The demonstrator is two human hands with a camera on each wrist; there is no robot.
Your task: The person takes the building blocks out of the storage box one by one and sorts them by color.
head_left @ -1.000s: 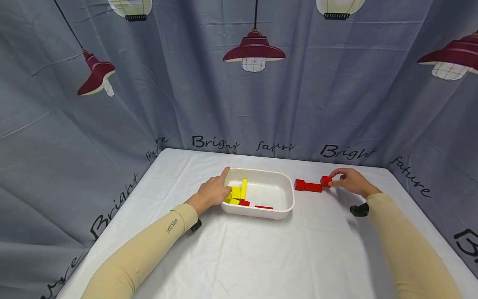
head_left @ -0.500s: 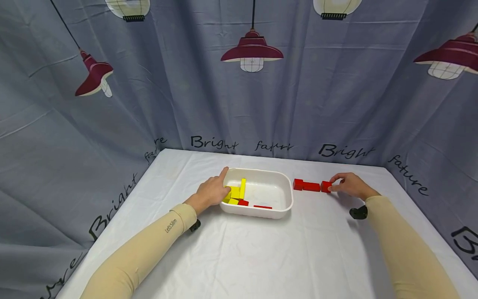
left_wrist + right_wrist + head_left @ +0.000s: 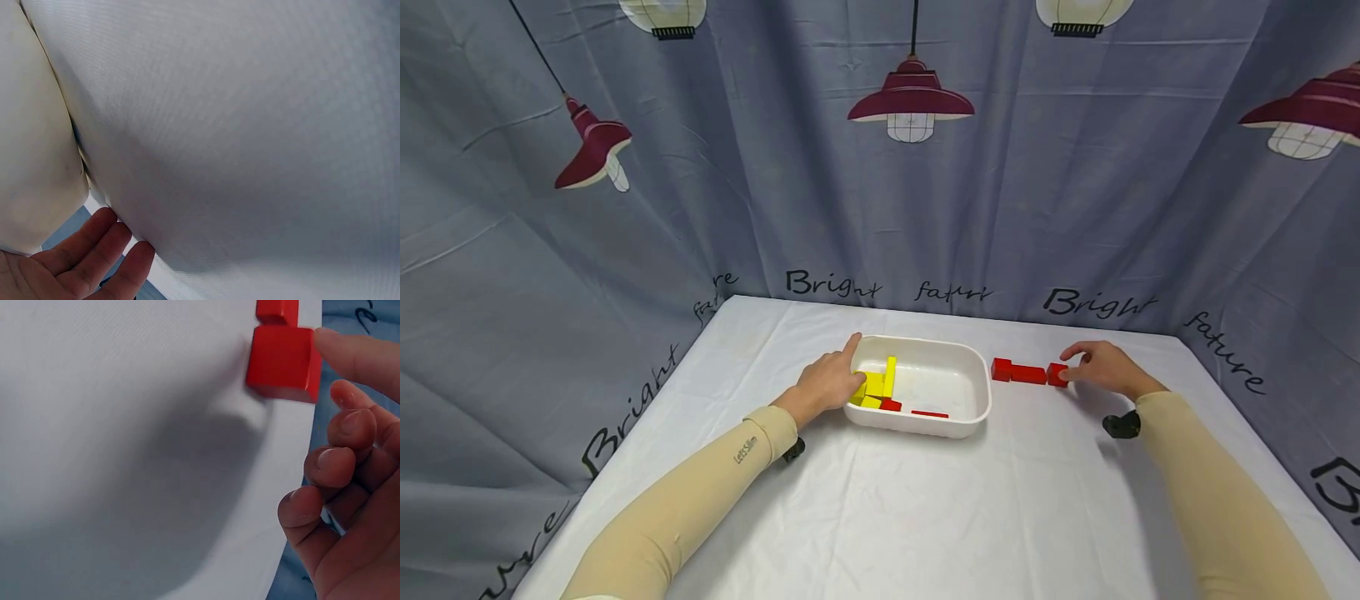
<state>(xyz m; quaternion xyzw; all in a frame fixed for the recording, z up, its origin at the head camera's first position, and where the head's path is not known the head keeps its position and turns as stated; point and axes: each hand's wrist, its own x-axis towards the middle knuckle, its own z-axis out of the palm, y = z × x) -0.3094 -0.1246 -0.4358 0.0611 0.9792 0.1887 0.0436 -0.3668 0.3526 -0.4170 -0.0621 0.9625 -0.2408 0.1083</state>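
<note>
In the head view, my left hand [image 3: 827, 382] holds the left wall of a white plastic tub [image 3: 925, 427], thumb over the rim. Inside lie several yellow blocks [image 3: 889, 379], a small red block [image 3: 891, 405] and a thin red piece [image 3: 929, 414]. Right of the tub, a red cube [image 3: 1001, 369], a long red block [image 3: 1028, 374] and another red cube [image 3: 1057, 375] form a row on the table. My right hand [image 3: 1105, 367] is at the end cube. In the right wrist view, the thumb [image 3: 350, 353] touches that cube's edge while the other fingers bend loosely, away from it.
A white cloth covers the table [image 3: 925, 517]. Behind it hangs a grey-blue curtain [image 3: 775, 192] printed with lamps and lettering, close past the table's far edge.
The right-hand cube, tilted and raised in my right hand a second ago, now sits level at the row's right end. My index finger has lifted off it. The left hand stays put.
</note>
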